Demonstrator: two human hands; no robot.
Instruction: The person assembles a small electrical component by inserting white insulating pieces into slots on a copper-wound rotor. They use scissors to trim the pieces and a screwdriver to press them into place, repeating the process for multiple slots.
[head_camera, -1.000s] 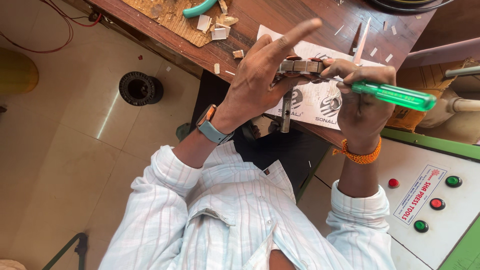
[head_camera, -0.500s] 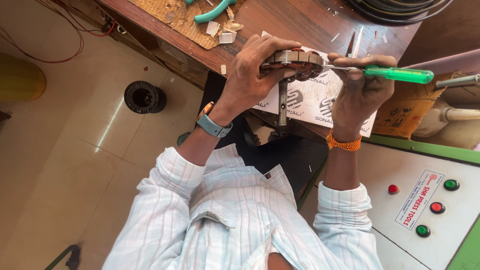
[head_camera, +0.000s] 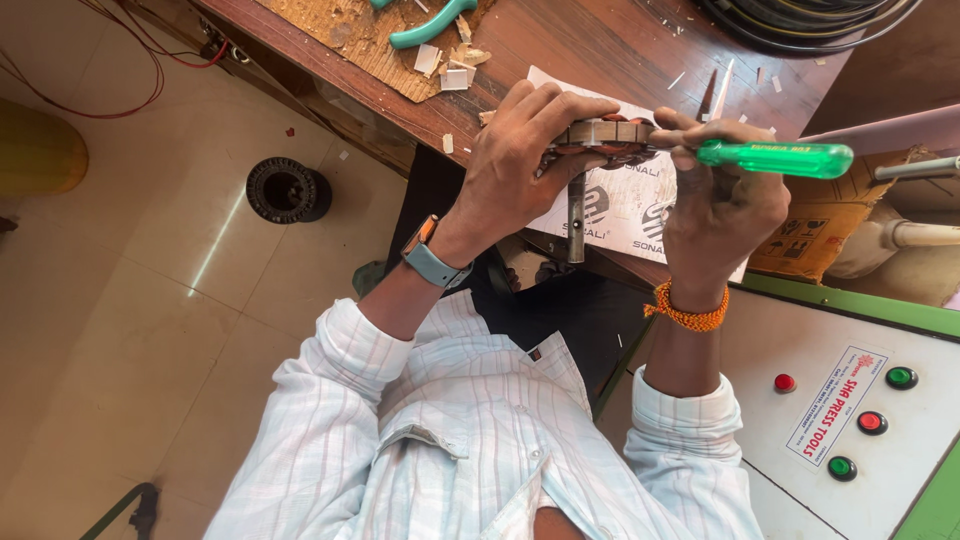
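Observation:
My left hand (head_camera: 520, 160) wraps over a round metal motor stator (head_camera: 607, 135) with copper windings, and a steel shaft (head_camera: 576, 215) hangs down from it. My right hand (head_camera: 722, 205) grips a screwdriver with a clear green handle (head_camera: 775, 158); its tip points left into the stator. Both hands are held over the near edge of a wooden workbench (head_camera: 560, 45), above a printed white sheet (head_camera: 625, 200). A watch sits on my left wrist and an orange thread band on my right.
Teal-handled pliers (head_camera: 432, 25), a wooden board and white scraps lie at the back of the bench. A black wound coil (head_camera: 285, 190) rests on the tiled floor at left. A grey control panel (head_camera: 850, 400) with red and green buttons stands at right, black cable above.
My left index finger, earlier stretched out, has curled down over the stator. Both hands and the screwdriver have shifted slightly up towards the bench.

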